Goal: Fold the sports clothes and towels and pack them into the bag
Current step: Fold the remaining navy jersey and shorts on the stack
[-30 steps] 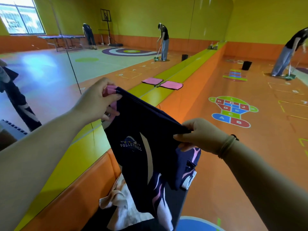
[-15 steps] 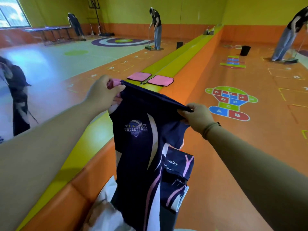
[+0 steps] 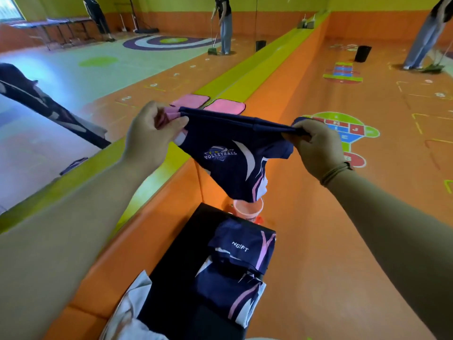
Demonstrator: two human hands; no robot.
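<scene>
Pinching the top edge of a dark blue shirt [image 3: 228,155], the left hand [image 3: 154,133] and right hand [image 3: 316,146] hold it up above folded clothes [image 3: 240,266] on a black mat [image 3: 196,236].

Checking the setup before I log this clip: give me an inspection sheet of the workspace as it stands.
Surface: orange floor beside a yellow-green ledge.
Job's things: navy volleyball jersey held up in the air; folded navy garment on a black bag or mat; white cloth beside it; pink towel on the ledge.
Clutter: pink bucket.
Hands: left hand and right hand each pinch the jersey's top edge.
Cables: nothing seen.
Surroundings: person with a broom; black bin.
</scene>
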